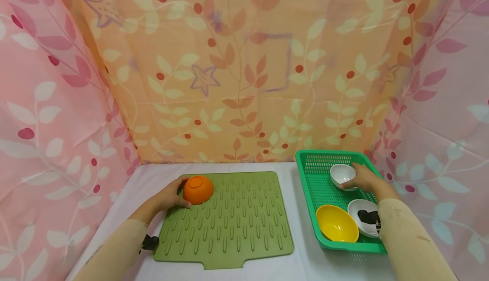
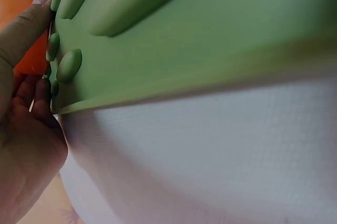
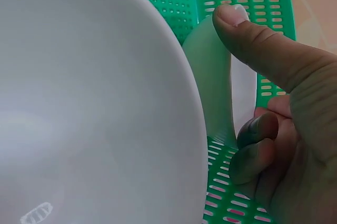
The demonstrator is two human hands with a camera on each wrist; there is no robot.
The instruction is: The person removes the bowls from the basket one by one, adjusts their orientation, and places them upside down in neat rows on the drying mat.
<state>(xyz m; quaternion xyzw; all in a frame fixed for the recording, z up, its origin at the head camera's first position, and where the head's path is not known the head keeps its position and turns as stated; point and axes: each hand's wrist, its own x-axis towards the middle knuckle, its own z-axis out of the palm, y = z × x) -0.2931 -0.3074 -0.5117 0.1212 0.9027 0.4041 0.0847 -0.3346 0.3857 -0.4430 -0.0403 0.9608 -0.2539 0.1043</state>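
Note:
An orange bowl (image 1: 200, 190) lies upside down near the far left corner of a green ridged mat (image 1: 237, 213). My left hand (image 1: 170, 197) grips its left side, thumb toward the near side and fingers around the back; in the left wrist view, the thumb (image 2: 23, 32) lies along the orange wall. Inside the green basket (image 1: 308, 206), my right hand (image 1: 364, 180) holds a small white bowl (image 1: 340, 174) by its right side. From the right wrist, that bowl (image 3: 208, 84) shows tilted, with the thumb at its rim and the other fingers curled below.
A yellow bowl (image 1: 336, 225) and a second white bowl (image 1: 355, 209) stand in the basket's near end, the white one partly behind my right wrist. White cloth (image 1: 294, 187) covers the table. Patterned curtains (image 1: 244, 81) enclose the back and both sides.

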